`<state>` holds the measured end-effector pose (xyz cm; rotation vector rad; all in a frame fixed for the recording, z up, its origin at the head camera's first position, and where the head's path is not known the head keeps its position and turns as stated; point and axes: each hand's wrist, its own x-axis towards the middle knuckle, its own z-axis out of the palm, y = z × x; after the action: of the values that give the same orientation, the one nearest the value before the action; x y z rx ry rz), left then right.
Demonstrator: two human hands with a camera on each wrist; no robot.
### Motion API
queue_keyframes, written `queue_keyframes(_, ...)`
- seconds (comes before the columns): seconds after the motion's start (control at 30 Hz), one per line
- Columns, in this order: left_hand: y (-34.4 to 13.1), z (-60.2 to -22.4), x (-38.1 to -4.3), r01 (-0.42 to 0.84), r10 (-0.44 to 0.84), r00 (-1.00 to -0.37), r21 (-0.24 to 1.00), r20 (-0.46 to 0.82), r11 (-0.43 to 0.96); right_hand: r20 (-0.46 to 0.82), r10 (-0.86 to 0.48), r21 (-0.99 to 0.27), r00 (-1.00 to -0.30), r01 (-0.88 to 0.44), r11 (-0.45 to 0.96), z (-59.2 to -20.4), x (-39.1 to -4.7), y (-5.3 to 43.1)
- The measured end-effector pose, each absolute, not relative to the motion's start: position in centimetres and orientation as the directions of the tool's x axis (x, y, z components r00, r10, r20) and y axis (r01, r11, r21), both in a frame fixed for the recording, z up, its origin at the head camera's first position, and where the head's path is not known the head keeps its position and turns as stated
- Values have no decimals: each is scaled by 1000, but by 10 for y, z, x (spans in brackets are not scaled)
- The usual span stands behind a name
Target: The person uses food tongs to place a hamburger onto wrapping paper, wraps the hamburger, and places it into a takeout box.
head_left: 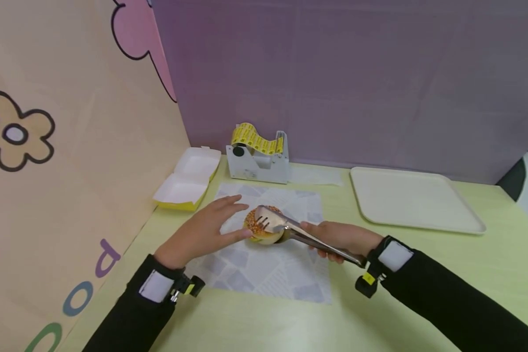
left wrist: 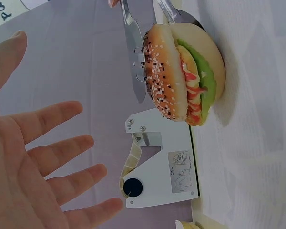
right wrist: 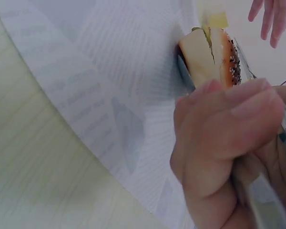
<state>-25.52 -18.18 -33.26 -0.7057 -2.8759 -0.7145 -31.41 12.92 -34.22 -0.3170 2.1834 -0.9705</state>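
the right hand [head_left: 340, 235] is clamped on the tongs [head_left: 265, 219], its fingers curled round the handles. the slotted upper head of the tongs lies over the burger's seeded top, and the lower head sits under the pale bottom bun, so the burger [left wrist: 174, 78] is between the two. it is over the middle of the paper [head_left: 268, 274]; whether its base touches the sheet i cannot tell. its cut side, seen from the left wrist, shows a green layer and a yellow one streaked red.

the left hand [head_left: 202, 229] is just beside the burger, its fingers apart and holding nothing, the thumb spread from the rest.

the printed paper lies flat on the pale green table [head_left: 255, 325]. behind it stands the white dispenser [head_left: 264, 172] with a strip of yellow labels [head_left: 248, 134] over its top. the box [head_left: 180, 188] is at the far left, lid up, white inside and yellow outside. the cream tray [head_left: 413, 198] lies at the right, well apart from the burger.
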Motion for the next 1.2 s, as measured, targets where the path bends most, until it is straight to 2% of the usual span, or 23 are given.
queue_keyframes(0.3, -182, -328, -256, 471, 421, -882, 409, 213, 781, -459, -425, -554, -780, -123, 824, -319, -306, 117)
queue_keyframes(0.5, -180, -328, -257, 480, 431, -877, 420, 211, 771, -433, -413, -514, -801, -157, 843, -313, -300, 115)
queue_keyframes(0.73, -179, -329, -257, 479, 438, -877, 413, 196, 775, -456, -392, -400, -799, -209, 892, -314, -296, 110)
queue_keyframes(0.93, -179, -331, -256, 490, 452, -871, 407, 193, 771, -442, -380, -375, -813, -218, 901, -315, -290, 112)
queue_keyframes(1.03, -179, -330, -255, 490, 446, -871, 403, 205, 773, -376, -409, -328, -831, -293, 898, -316, -287, 115)
queue_keyframes(1.2, -177, -331, -256, 504, 452, -864, 391, 224, 770, -171, -487, -155, -856, -465, 872, -318, -282, 121)
